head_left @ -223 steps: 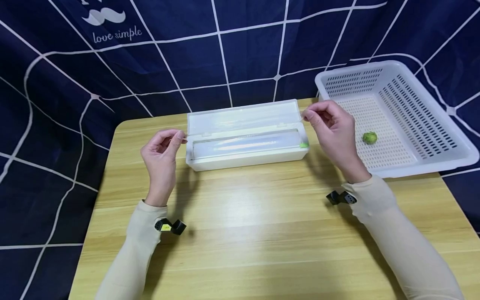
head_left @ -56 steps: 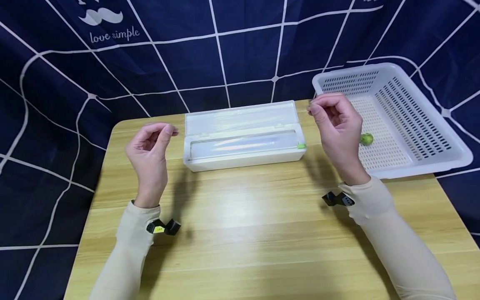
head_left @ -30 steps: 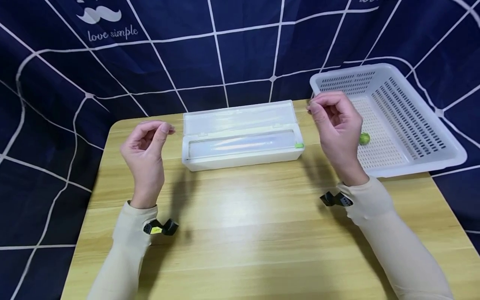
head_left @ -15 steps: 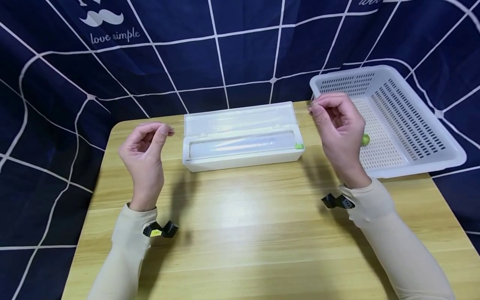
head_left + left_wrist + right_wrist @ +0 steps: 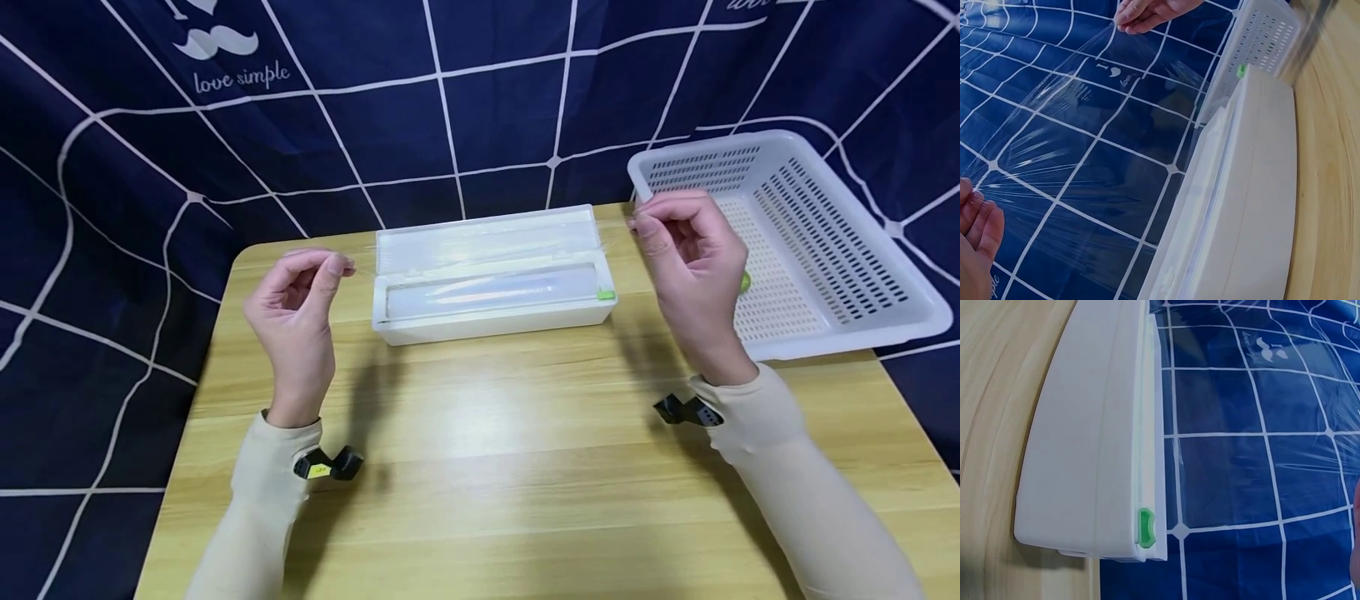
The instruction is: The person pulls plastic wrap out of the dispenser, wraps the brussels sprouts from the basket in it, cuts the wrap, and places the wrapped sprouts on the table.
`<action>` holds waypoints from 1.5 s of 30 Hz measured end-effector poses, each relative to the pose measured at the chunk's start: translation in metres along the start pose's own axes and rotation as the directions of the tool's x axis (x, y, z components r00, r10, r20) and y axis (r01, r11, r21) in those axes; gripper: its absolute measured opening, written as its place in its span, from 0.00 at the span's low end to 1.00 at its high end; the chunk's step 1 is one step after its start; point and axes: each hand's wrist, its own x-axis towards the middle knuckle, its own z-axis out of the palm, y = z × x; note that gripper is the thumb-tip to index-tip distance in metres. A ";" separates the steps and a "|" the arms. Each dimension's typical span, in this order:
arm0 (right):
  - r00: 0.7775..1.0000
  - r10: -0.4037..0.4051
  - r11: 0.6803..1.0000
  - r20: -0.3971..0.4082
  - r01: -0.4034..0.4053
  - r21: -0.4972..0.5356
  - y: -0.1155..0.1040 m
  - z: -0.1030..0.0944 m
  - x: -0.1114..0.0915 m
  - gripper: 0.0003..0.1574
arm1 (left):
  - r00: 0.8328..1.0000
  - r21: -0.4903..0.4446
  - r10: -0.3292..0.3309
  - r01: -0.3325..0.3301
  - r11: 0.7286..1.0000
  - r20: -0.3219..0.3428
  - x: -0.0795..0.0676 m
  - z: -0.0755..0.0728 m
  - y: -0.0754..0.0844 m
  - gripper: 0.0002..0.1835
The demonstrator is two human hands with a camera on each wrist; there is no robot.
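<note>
My left hand (image 5: 296,321) pinches one corner of a clear sheet of cling film (image 5: 1041,156), and my right hand (image 5: 697,279) pinches the other. Seen from the left wrist, the sheet is stretched between the hands above the box, with creases fanning out from the fingertips. Below it, a white cling film dispenser (image 5: 495,323) stands on the table with its lid (image 5: 487,237) tipped back. A roll of film (image 5: 487,287) shows inside, and a green slide cutter (image 5: 606,295) sits at its right end. In the right wrist view only the edge of my hand shows.
At the right stands a white perforated basket (image 5: 832,337) with a small round green vegetable (image 5: 745,282) in it, partly behind my right hand. The wooden table (image 5: 480,467) reaches a dark blue checked cloth (image 5: 510,108) at the back.
Since the oldest frame, both hands have moved outward from the dispenser's ends, still pinching the film. In the last half second, the right hand has shifted slightly right. The dispenser stays put.
</note>
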 end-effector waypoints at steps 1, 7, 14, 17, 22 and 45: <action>1.000 0.000 1.000 -0.002 0.000 0.002 -0.001 -0.001 0.000 0.08 | 1.000 -0.002 0.000 0.000 1.000 0.003 -0.001 0.000 0.000 0.09; 1.000 -0.003 1.000 0.007 0.003 0.005 -0.004 -0.002 0.000 0.07 | 1.000 -0.003 0.008 -0.008 1.000 0.002 -0.005 0.000 0.002 0.09; 1.000 -0.013 1.000 0.004 0.013 0.002 -0.007 -0.001 -0.001 0.08 | 1.000 -0.009 0.017 -0.017 1.000 0.002 -0.004 0.000 0.004 0.09; 1.000 -0.013 1.000 0.002 0.013 0.010 -0.008 0.000 -0.002 0.08 | 1.000 -0.010 0.021 -0.021 1.000 0.002 -0.004 0.000 0.005 0.09; 1.000 -0.017 1.000 -0.007 0.017 0.024 -0.007 -0.001 -0.002 0.06 | 1.000 -0.013 0.023 -0.023 1.000 -0.001 -0.003 0.000 0.006 0.08; 0.999 -0.044 0.996 -0.022 0.046 0.073 -0.013 -0.002 -0.010 0.07 | 0.999 -0.010 0.034 -0.034 0.999 0.005 -0.008 -0.002 0.014 0.08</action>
